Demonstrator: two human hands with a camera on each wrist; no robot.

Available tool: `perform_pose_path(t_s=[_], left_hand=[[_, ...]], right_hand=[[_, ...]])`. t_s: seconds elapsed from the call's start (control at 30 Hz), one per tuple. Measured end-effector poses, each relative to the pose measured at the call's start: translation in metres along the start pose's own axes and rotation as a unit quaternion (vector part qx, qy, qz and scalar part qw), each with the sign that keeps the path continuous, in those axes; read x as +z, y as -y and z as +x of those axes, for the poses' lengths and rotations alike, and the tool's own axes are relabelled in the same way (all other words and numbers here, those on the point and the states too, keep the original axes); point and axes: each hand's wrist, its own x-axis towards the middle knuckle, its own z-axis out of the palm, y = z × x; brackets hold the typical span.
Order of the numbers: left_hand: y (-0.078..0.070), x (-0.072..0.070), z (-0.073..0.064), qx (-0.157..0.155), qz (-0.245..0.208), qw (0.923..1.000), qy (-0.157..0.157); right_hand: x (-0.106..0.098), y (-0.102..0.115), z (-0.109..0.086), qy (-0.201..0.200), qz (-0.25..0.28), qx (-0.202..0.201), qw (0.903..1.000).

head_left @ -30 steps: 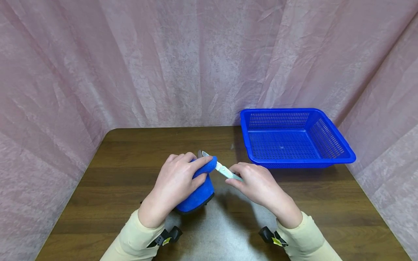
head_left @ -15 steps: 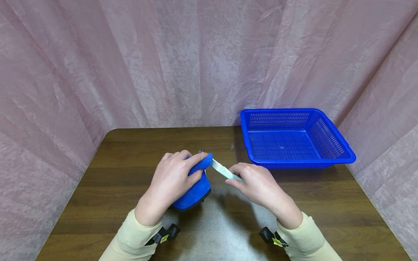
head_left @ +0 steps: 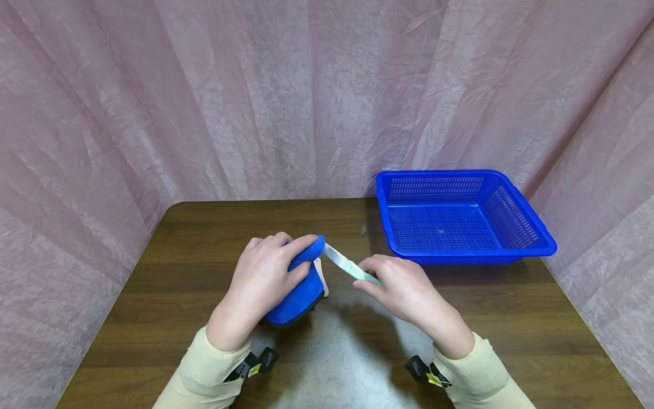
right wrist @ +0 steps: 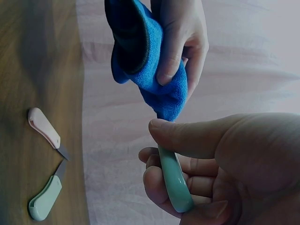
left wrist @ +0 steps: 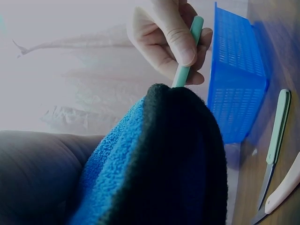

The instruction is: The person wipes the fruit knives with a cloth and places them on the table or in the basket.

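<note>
My left hand (head_left: 260, 278) pinches a blue cloth (head_left: 296, 298) with a dark edge, thumb and fingers folding it over the far end of a blade. That blade belongs to a folding knife (head_left: 352, 268) whose light green handle my right hand (head_left: 401, 287) grips between thumb and fingers. Bare blade shows between the handle and the cloth, while the tip is hidden in the cloth. On the table lie a pink-handled knife (right wrist: 44, 126) and a second green-handled knife (right wrist: 46, 199), both unfolded. In the head view the cloth and left hand cover most of them.
A blue plastic basket (head_left: 467, 253) with slotted sides stands at the back right of the wooden table (head_left: 204, 227). Pink curtains (head_left: 286, 102) hang behind the table and along both sides.
My left hand has slid the cloth left and slightly away along the blade, baring more of it. A pink handle has come into view beside the cloth. My right hand stays in place.
</note>
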Motion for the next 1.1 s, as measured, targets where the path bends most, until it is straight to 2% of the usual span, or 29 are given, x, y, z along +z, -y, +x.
perform_pose_path(t_s=[0.33,1.1], left_hand=[[0.0045,-0.0015,-0.0004,-0.017,0.005,0.9998,-0.006],[0.0082,0.0004,0.0002,-0.021,0.006,0.9995,-0.022]], right_hand=[[-0.0004,0.0006,-0.0008,0.001,0.001,0.001,1.0],[-0.0014,0.0003,-0.0012,-0.009,-0.003,-0.002,0.9999]])
